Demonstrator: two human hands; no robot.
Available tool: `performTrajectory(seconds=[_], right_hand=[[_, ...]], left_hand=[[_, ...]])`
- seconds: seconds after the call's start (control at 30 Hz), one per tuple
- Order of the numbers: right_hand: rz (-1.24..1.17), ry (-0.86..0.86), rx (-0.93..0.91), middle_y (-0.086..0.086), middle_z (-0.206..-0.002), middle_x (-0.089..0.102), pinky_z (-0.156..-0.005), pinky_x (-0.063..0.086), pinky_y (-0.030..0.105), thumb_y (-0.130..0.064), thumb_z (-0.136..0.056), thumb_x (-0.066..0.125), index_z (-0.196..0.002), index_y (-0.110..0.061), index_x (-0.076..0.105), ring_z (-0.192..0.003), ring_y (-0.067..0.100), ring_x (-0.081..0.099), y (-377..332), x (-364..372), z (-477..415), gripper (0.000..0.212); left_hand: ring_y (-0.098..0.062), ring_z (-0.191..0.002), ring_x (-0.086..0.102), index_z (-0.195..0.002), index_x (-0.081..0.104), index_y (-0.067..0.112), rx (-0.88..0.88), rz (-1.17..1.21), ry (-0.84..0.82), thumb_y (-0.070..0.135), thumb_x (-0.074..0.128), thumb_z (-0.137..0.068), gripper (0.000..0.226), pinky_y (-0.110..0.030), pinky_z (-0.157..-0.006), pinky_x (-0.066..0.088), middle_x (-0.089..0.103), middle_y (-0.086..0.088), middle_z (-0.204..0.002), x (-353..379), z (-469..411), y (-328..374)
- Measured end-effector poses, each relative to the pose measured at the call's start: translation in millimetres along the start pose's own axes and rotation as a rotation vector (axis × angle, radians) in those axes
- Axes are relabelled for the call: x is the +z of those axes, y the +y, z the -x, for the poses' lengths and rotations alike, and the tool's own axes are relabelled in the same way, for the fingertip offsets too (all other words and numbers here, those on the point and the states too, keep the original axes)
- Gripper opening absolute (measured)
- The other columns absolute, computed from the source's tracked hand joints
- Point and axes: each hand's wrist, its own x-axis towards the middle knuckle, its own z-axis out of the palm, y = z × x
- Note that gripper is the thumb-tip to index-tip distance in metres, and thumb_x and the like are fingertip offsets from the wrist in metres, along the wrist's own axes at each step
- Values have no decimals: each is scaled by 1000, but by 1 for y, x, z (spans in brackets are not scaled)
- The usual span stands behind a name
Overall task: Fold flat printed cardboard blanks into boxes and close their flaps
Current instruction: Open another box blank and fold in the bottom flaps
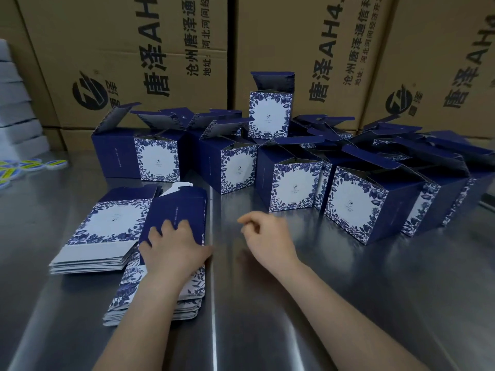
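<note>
- The top blank [178, 207], on a stack at 8 o'clock on the table [348, 290], is covered by the left hand [174, 247], fingers bent, thumb at its 3 o'clock edge; two blanks may be lifted together.
- The right hand [267, 236] is held loosely curled and empty, at 6 o'clock of the open-flapped boxes [356, 204], which may be knocked.
- Whether the blank is pinched cannot be told, as the palm side is hidden; the rear boxes are largely hidden.
</note>
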Motion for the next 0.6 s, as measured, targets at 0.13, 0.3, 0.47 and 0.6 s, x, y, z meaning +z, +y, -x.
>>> performTrajectory(seconds=[0.13, 0.3, 0.47, 0.6], right_hand=[[-127, -88, 10, -7, -77, 74, -72, 51, 26, -10, -85, 54, -84, -32, 72, -66, 1, 61, 8, 1, -1, 28], [-344, -168, 88, -9, -80, 72, -64, 46, 22, -9, -89, 54, -80, -40, 66, -62, -2, 59, 4, 1, -3, 34], [-602, -276, 121, -10, -98, 72, -65, 52, 25, -23, -99, 52, -104, -36, 64, -75, 5, 62, -7, 0, -1, 18], [-812, -368, 192, -7, -113, 70, -83, 53, 34, -41, -100, 46, -113, -34, 62, -98, 12, 64, -12, -1, -1, 21]], left_hand=[[-33, -142, 26, -139, 43, 25, -7, 51, 46, 47, 59, -84, 61, -47, -110, 23, 37, -6, -151, -3, 3, 4], [-34, -134, 38, -135, 49, 23, 6, 139, 137, 46, 52, -88, 52, -48, -106, 27, 49, -6, -141, -9, 11, 12], [-33, -133, 41, -143, 41, 21, 84, 202, 253, 44, 44, -93, 55, -47, -104, 30, 46, -6, -146, -8, 21, 26], [-30, -133, 41, -145, 35, 21, 137, 237, 304, 43, 41, -93, 57, -46, -104, 31, 44, -5, -148, -7, 30, 34]])
